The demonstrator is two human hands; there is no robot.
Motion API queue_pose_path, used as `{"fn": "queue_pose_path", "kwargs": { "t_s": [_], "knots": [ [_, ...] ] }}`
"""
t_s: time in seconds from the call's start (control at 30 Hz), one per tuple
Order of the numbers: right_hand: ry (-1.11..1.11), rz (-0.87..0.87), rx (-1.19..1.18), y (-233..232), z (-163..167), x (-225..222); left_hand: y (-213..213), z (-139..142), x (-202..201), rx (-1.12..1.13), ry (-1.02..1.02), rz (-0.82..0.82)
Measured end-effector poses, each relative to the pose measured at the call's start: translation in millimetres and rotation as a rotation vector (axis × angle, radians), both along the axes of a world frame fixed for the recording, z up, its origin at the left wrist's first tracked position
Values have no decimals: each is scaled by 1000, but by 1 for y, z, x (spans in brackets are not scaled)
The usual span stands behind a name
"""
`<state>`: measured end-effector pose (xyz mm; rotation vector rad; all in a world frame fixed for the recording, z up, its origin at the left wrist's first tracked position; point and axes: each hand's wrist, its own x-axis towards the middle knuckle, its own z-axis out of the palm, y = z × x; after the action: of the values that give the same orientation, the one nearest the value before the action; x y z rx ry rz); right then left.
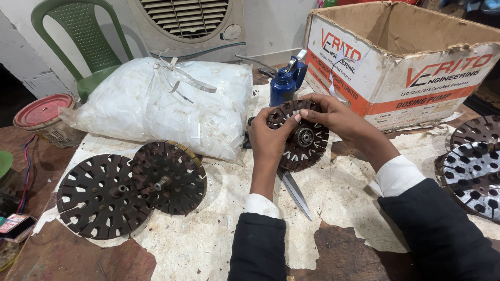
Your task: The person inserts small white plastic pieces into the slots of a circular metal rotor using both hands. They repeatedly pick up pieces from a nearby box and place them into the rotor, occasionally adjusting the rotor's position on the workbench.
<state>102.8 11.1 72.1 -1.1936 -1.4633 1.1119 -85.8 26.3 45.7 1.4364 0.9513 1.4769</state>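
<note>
Both my hands hold up a round dark slotted metal disc [306, 151] with a bearing at its centre and small white paper strips in its lower slots. My left hand [268, 140] grips its left edge, thumb on the face. My right hand [333, 117] curls over the top rim from the right. The disc is tilted towards me above the paper-covered table [208, 234]. A long metal blade [296, 192] lies on the paper just under the disc.
Two more slotted discs [99, 195] [169, 177] lie overlapping at the left. A clear bag of white paper strips [166, 104] sits behind them. A blue oil can [285, 83] and an open cardboard box [401, 57] stand at the back; other discs [474, 171] lie far right.
</note>
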Motion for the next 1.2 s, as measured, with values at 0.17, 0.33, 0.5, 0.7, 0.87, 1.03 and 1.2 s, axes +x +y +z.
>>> {"fn": "queue_pose_path", "kwargs": {
  "t_s": [0.17, 0.33, 0.5, 0.7, 0.87, 1.03, 1.2],
  "knots": [
    [-19, -18, -5, 2, -1, -2, -1, 1, -1, -11, 55, 23],
    [-4, 7, -14, -2, 2, -4, -2, 3, -2, -16, 12, -25],
    [-29, 3, -14, -7, 8, -7, -1, 2, -2, -72, -159, -122],
    [-55, -119, -74, -11, 15, -18, 6, -1, -2, -163, -168, -156],
    [-82, -205, -131, -13, 20, -24, 7, -4, 0, -164, -147, -138],
    [-101, -245, -119, -13, 22, -31, 7, -3, 0, -139, -146, -132],
    [-6, -231, -140, -15, 24, -32, 5, 1, -1, -156, -141, -154]
  ]
}}
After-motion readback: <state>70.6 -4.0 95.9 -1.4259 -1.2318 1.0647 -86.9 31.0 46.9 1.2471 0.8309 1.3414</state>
